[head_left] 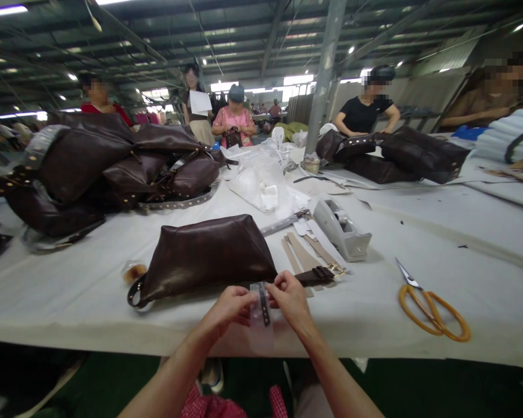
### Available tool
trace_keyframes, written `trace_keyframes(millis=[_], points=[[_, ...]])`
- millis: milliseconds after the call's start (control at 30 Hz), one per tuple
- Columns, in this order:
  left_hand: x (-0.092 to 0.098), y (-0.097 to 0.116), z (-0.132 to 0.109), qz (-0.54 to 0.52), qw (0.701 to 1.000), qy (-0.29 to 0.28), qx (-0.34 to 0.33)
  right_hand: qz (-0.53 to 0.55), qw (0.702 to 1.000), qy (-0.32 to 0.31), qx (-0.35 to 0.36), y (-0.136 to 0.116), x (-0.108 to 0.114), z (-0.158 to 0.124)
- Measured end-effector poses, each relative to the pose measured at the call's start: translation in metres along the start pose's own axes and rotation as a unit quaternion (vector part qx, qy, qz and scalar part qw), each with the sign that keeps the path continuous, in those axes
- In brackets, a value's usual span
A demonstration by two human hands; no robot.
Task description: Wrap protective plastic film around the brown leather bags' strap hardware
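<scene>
Bag (213, 252): coloured dark brown
Strip (264, 307): dark, dotted pale
Scissor handles (433, 313): coloured orange
Cloth (213, 407): checked in red and white

- Straight ahead, the way is blocked by the dark brown leather bag (213, 249).
- Ahead to the right, passage is obstructed by beige strips (297, 252) and the tape dispenser (342, 229).
- Between the hands (293, 301) and the scissors (430, 307), a sideways path is left along the front of the desk (357, 319).
</scene>
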State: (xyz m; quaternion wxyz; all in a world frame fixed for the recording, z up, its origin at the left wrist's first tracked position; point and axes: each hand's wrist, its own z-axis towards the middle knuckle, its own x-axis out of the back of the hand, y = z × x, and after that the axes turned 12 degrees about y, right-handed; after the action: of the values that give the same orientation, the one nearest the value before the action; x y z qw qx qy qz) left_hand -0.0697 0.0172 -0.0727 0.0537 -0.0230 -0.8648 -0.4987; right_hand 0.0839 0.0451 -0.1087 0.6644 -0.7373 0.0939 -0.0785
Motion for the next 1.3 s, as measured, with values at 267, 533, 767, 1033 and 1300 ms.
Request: trace_keyframes(millis=[267, 533, 767, 1033, 1300], points=[[-0.013, -0.002, 0.025, 0.003, 0.997, 0.062, -0.035, 0.015, 1.0, 0.023, -0.001, 0.0, -0.005, -0.007], [-0.018, -0.014, 0.042, 0.003, 0.986, 0.14, -0.086, 0.005, 1.0, 0.008, 0.01, 0.001, -0.003, -0.011], [-0.023, -0.018, 0.036, -0.05, 0.986, 0.137, -0.084, -0.036, 0.999, 0.008, 0.029, 0.006, -0.008, -0.005], [-0.017, -0.007, 0.011, -0.149, 0.988, 0.015, 0.032, -0.084, 0.991, 0.061, 0.078, 0.008, -0.012, -0.005], [-0.023, -0.002, 0.019, -0.159, 0.986, 0.029, 0.038, -0.105, 0.991, 0.044, 0.077, 0.008, -0.008, -0.007]])
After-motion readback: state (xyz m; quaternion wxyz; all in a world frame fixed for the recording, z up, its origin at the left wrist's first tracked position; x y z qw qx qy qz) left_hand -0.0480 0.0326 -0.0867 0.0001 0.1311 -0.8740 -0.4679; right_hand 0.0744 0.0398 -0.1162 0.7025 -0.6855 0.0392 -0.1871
